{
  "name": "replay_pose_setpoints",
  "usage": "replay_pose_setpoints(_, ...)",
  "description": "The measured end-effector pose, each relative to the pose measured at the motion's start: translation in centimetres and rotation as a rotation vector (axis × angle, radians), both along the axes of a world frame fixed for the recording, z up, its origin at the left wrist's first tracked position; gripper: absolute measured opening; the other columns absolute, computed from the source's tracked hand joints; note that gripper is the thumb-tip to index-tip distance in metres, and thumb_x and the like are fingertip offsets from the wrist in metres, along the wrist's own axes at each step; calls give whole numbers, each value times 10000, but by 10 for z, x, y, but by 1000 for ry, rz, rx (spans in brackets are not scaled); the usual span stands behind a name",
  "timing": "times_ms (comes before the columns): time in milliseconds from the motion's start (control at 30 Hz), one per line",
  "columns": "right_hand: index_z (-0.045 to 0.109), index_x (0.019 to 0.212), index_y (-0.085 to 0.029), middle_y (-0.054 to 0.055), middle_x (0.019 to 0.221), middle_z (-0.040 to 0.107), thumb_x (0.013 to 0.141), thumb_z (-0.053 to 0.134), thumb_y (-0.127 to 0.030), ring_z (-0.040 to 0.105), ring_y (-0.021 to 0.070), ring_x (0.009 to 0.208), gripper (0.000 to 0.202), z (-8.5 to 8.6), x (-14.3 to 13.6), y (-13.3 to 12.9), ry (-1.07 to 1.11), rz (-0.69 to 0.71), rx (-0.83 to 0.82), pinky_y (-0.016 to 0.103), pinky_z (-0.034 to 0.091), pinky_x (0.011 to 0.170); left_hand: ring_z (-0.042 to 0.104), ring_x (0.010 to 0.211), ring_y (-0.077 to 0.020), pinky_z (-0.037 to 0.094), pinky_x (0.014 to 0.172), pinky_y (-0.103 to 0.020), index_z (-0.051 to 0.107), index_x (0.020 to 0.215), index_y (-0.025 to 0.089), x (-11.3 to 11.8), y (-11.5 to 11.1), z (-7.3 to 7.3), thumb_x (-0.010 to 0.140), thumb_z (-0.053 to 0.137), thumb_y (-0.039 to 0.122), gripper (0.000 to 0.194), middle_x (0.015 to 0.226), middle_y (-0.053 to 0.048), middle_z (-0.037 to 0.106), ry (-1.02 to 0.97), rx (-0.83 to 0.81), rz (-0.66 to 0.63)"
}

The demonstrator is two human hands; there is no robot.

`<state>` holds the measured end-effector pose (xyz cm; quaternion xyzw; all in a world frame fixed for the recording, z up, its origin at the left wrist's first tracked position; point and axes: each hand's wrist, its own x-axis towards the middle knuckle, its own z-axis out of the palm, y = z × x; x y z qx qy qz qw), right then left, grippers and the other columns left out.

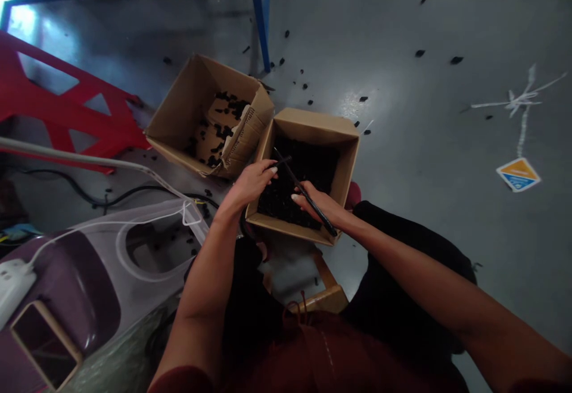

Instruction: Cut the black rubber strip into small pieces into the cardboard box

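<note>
My left hand (255,183) is over the left part of a cardboard box (313,120), fingers closed on a small black part (282,161). In my right hand (318,201) is a long, slim, dark tool (322,217), narrow like a pen, with a pointed end. Its pointed end crosses close to the black part; whether they touch I cannot tell. Below both hands, a mass of small black parts (308,164) fills the box's bottom. A second cardboard box (172,107) stands open to the left, with scattered black pieces (223,131) inside.
Several black bits (420,53) lie on the grey floor. On the left are a red frame (84,113), a purple-topped stool (67,286) bearing a phone (47,345) and a white power strip (15,286), and cables. A blue metal frame (259,18) stands behind. A tag (518,174) lies right.
</note>
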<state>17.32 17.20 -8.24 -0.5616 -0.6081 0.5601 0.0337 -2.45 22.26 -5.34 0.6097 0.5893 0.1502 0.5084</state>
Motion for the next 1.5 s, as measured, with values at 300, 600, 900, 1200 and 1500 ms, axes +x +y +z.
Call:
replay_pose_setpoints(300, 437, 1207, -174, 92, 932, 659, 926, 449, -469, 633, 205, 793, 408, -1, 1, -1, 9, -7, 14, 294, 457, 705, 540, 670, -116, 430, 650, -231, 639, 1073, 106, 5, -3, -3, 878, 429, 253, 322, 794, -31, 630, -14, 1, -11)
replay_pose_setpoints(600, 460, 1148, -172, 108, 1030, 641, 899, 471, -503, 613, 217, 868, 414, 1, 2, 0, 1, 2, 54, 300, 444, 739, 542, 651, -115, 437, 648, -226, 640, 921, 130, 3, -4, -8, 881, 436, 264, 248, 749, -19, 627, -44, 4, -61)
replay_pose_setpoints(900, 490, 969, -198, 12, 774, 599, 887, 440, -476, 542, 163, 688, 294, 14, 1, 2, 0, -31, 86, 264, 383, 647, 545, 634, -105, 428, 620, -223, 639, 942, 131, 3, -2, -3, 887, 423, 229, 244, 757, -19, 632, -5, 1, -47)
replay_pose_setpoints(1200, 503, 962, -202, 22, 778, 595, 871, 456, -429, 552, 177, 696, 249, 17, 2, 8, -39, -72, 121, 268, 383, 641, 564, 633, -106, 444, 643, -236, 603, 901, 135, 4, -3, 6, 878, 494, 314, 210, 775, -22, 628, -26, -54, 1)
replay_pose_setpoints(1500, 493, 877, -215, 3, 726, 571, 865, 458, -366, 537, 168, 673, 156, 14, 3, 6, -21, -47, 169, 258, 359, 635, 524, 566, -95, 406, 591, -231, 528, 729, 162, 6, -3, 12, 873, 490, 271, 185, 665, 12, 557, 25, -63, -10)
